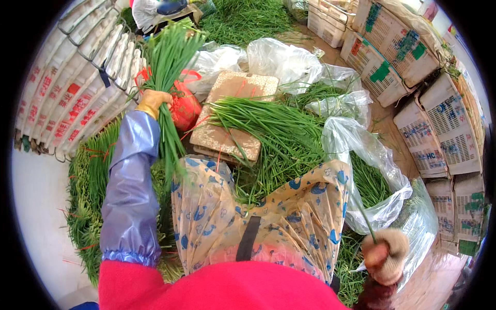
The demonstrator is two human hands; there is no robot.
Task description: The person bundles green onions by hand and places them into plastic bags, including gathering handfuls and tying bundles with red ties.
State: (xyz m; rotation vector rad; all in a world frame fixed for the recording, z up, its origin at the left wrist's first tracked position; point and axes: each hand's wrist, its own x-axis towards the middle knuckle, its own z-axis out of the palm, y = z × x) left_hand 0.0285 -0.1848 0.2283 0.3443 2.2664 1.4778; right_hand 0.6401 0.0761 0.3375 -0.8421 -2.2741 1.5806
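My left hand [154,101], in a yellowish glove, grips a thick bunch of long green chives [164,64]; its ends hang below the fist. Low at the right, my right hand [383,254] wears a tan glove with bare fingertips and pinches a single thin green stalk [366,215]. Between the hands, a loose pile of chives [267,120] lies partly across a worn, patterned board [205,136]. Red ties [219,151] lie over the board. My lap is covered by a plastic apron with blue whale prints [306,217].
A red bag [185,106] sits beside the board. Clear plastic bags [283,64] surround the pile. Tied bundles [100,151] lie at left below stacked white crates [77,89]. More crates [445,131] line the right. Another person [149,15] sits at the far left near heaped greens [248,19].
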